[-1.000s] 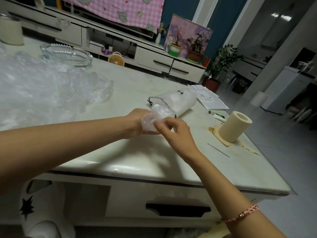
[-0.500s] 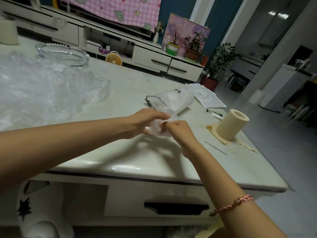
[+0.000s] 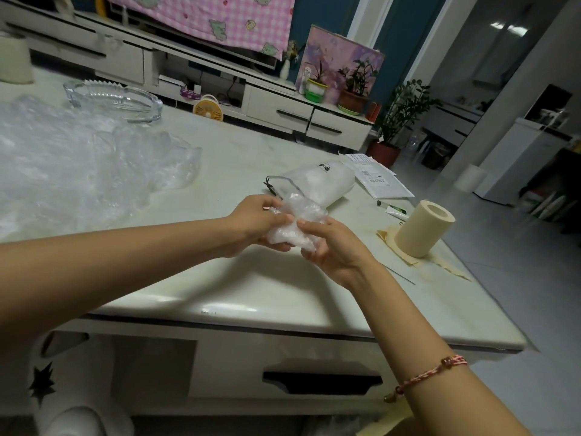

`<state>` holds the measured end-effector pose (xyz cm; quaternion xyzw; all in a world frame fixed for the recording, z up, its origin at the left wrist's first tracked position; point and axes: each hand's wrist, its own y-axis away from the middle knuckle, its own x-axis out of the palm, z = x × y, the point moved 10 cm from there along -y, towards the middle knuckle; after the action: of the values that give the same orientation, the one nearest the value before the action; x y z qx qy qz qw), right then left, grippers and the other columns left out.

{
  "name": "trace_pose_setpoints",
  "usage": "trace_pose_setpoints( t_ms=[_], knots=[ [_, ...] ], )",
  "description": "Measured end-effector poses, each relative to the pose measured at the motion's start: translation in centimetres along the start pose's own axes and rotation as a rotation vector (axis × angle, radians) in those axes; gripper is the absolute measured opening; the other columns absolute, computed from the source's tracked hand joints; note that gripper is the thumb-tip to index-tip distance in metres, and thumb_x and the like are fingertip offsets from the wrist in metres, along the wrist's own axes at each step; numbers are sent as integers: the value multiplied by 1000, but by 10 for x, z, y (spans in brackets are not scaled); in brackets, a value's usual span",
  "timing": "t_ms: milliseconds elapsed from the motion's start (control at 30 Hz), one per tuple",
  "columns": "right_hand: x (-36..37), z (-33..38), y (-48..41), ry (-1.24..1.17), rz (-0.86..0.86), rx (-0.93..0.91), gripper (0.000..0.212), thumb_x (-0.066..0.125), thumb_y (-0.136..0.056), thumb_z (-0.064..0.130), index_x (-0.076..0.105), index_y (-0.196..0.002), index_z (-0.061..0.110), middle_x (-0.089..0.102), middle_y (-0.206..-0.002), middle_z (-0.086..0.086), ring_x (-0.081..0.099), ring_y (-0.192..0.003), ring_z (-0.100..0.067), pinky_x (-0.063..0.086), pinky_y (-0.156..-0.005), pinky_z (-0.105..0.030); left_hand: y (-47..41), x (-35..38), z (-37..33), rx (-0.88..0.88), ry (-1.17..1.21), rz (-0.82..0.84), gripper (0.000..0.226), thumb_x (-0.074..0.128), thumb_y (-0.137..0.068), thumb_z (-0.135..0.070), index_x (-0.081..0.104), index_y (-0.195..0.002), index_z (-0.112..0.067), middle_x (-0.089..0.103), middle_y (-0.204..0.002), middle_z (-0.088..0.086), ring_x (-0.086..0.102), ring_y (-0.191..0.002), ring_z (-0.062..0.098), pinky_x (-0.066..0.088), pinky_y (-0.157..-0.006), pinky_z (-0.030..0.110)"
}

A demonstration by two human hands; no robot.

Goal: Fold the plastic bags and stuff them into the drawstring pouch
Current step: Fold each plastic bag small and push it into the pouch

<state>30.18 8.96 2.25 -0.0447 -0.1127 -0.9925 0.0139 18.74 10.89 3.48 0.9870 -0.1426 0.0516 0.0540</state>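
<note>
Pale, glossy table (image 3: 251,294) is filling most of the view, with a TV cabinet and potted plants standing behind it in a dim living room. Over the table's near middle, both hands are holding a crumpled clear plastic bag (image 3: 295,225) between them, just in front of the drawstring pouch (image 3: 320,184). The pouch is lying on its side on the tabletop, looking bulged with white plastic, its dark cord looping out at the mouth that is facing the hands. A loose pile of more clear bags (image 3: 78,171) is spreading over the left of the table, near a glass dish (image 3: 116,100); a cream roll (image 3: 421,228) is standing at the right.

The bag is likely weighing next to nothing, and it is looking soft, springy and slick. It is probably going to puff open once pressure is let off, so gripping across the whole wad and squeezing the air out is seeming wiser than pinching a corner.

The left hand (image 3: 257,221) is reaching in from the left, forearm stretched over the table edge, fingers curled round the bag's left side with the thumb on top. The right hand (image 3: 333,247) is angling in from below right, a braided bracelet (image 3: 434,369) on its forearm, its fingers curled into the bag's right side and pinching the film
</note>
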Motion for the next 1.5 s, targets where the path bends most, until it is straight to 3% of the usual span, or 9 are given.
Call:
trace_pose_setpoints(
  t_ms=[267, 467, 667, 933, 1067, 1200, 1300, 1367, 1500],
  knots=[
    [1, 6, 2, -104, -65, -27, 33, 47, -85, -11, 63, -69, 13, 63, -69, -1, 50, -55, -10, 35, -56, -21, 1, -4, -4, 47, -78, -68, 15, 47, -90, 10, 54, -94, -4, 58, -74, 13, 59, -39, 15, 52, -42, 22],
    [8, 3, 4, -194, 89, 81, 31, 45, -80, 18, 71, -72, 3, 68, -95, -15, 57, -90, -28, 49, -77, -37, -1, -7, -5, 79, -113, -104, 35, 39, -87, 18, 54, -75, -11, 55, -76, 10, 59, -38, 12, 50, -40, 20],
    [21, -5, 8, 37, 144, 110, 14, 58, -86, 10, 66, -97, 9, 66, -85, -9, 61, -69, -16, 49, -66, -24, -2, -7, -7, 110, -159, -103, 37, 41, -84, 16, 55, -63, -10, 60, -90, 19, 56, -53, 22, 51, -42, 19],
    [2, 17, 9, 348, -57, -149, 20, 59, -84, -9, 66, -80, 10, 59, -76, -4, 54, -60, -16, 46, -54, -14, -6, -7, 13, -112, 48, -51, 23, 48, -95, -21, 58, -77, -11, 56, -84, 6, 57, -69, 20, 52, -45, 22],
    [0, 23, 9, 403, -125, -218, 24, 60, -81, -9, 57, -85, 14, 61, -92, -12, 59, -62, -19, 48, -55, -16, -11, -15, 8, -12, -55, -160, 12, 60, -88, -3, 54, -89, -13, 54, -83, 3, 55, -70, 14, 51, -52, 22],
    [-10, 12, 4, 376, -163, -97, 21, 64, -87, 17, 56, -105, 14, 62, -111, -12, 61, -78, -17, 50, -59, -21, -13, -14, -7, 169, -197, -156, 21, 53, -87, 6, 53, -99, -12, 51, -87, 5, 54, -72, 13, 53, -52, 20],
    [-5, 12, 4, 455, -92, -107, 8, 64, -88, 16, 62, -92, 9, 63, -91, -8, 59, -73, -13, 52, -61, -23, -9, -4, -25, 361, -399, -97, 27, 51, -86, 5, 54, -89, -21, 55, -90, 0, 56, -83, 21, 54, -67, 32],
    [-3, 13, 5, 495, -62, -131, 6, 65, -86, 6, 63, -90, 2, 60, -79, -9, 58, -65, -13, 51, -56, -18, -7, 3, -30, 424, -470, -56, 29, 48, -88, 5, 53, -88, -23, 56, -88, -4, 56, -83, 20, 48, -69, 28],
    [-3, 13, 5, 577, -34, -134, 19, 68, -80, -2, 63, -97, -10, 58, -78, -12, 56, -69, -19, 49, -59, -21, -7, 4, -29, 437, -492, -52, 27, 43, -89, 7, 56, -93, -16, 61, -92, 0, 59, -90, 21, 50, -75, 31]
  ],
)
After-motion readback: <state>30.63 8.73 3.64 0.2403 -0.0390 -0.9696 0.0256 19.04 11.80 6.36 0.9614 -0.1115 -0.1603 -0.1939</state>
